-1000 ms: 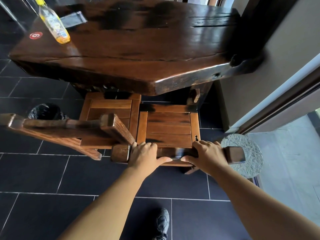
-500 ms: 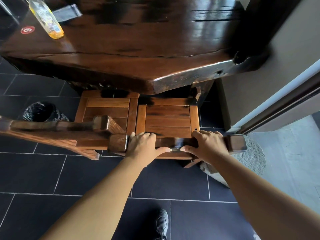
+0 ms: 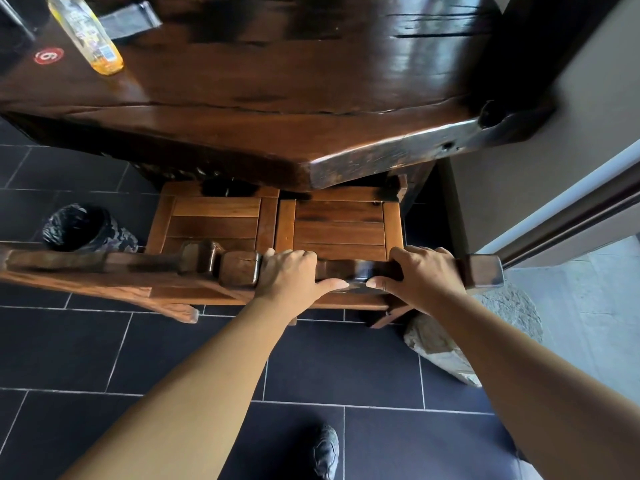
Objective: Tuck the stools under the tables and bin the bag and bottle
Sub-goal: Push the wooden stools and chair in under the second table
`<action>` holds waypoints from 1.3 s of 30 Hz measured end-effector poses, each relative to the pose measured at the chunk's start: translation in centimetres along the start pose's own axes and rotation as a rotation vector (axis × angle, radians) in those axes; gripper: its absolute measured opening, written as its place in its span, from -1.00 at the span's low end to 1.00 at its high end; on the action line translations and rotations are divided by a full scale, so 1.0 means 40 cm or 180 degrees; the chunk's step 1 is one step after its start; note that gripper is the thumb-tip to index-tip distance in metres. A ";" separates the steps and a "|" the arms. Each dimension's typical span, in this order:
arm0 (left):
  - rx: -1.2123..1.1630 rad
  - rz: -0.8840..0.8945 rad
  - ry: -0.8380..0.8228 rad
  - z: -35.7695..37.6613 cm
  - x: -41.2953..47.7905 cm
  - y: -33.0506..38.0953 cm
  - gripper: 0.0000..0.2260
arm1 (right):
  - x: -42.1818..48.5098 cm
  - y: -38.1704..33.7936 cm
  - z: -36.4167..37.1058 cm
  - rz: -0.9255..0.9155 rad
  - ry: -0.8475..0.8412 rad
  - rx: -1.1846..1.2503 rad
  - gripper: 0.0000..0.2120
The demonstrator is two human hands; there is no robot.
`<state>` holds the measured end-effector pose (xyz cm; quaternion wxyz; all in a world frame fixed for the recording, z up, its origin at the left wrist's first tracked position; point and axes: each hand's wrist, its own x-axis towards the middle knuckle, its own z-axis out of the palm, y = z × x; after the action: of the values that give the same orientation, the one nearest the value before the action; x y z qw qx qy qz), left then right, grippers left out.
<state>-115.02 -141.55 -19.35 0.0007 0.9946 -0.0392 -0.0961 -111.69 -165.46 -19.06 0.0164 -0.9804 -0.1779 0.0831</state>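
Two slatted wooden stools stand side by side, their far ends under the dark wooden table (image 3: pixel 346 140). My left hand (image 3: pixel 289 271) and my right hand (image 3: pixel 420 275) both grip the top rail of the right stool (image 3: pixel 339 226), fingers curled over it. The left stool (image 3: pixel 214 220) sits beside it, its own back rail reaching off to the left. A plastic bottle (image 3: pixel 88 36) with yellow liquid lies tilted on the table's far left, next to a flat grey bag (image 3: pixel 130 17).
A bin lined with a black bag (image 3: pixel 81 226) stands on the dark tiled floor left of the stools. A round stone (image 3: pixel 485 327) lies by the right stool, near a wall and door frame (image 3: pixel 571 209). My shoe (image 3: pixel 325 452) shows below.
The right stool has slid forward further under the table with both hands on its rail. The view has moved closer to the table.
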 end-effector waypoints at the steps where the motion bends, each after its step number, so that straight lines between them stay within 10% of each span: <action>1: -0.0019 -0.0009 0.0002 -0.001 0.005 -0.001 -0.26 | 0.005 0.000 -0.004 -0.0001 -0.0010 0.0008 -0.47; 19: -0.0393 0.0100 -0.0325 -0.048 -0.033 -0.006 -0.49 | -0.005 -0.030 -0.039 0.0291 -0.0712 0.0330 -0.38; 39: -0.0802 0.0065 -0.0391 -0.394 -0.572 0.037 -0.48 | -0.511 -0.201 -0.372 0.0223 -0.0716 0.0597 -0.42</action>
<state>-134.50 -141.35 0.49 0.1241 0.9784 -0.0370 -0.1610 -130.82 -165.15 -0.67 0.0850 -0.9647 -0.1357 0.2092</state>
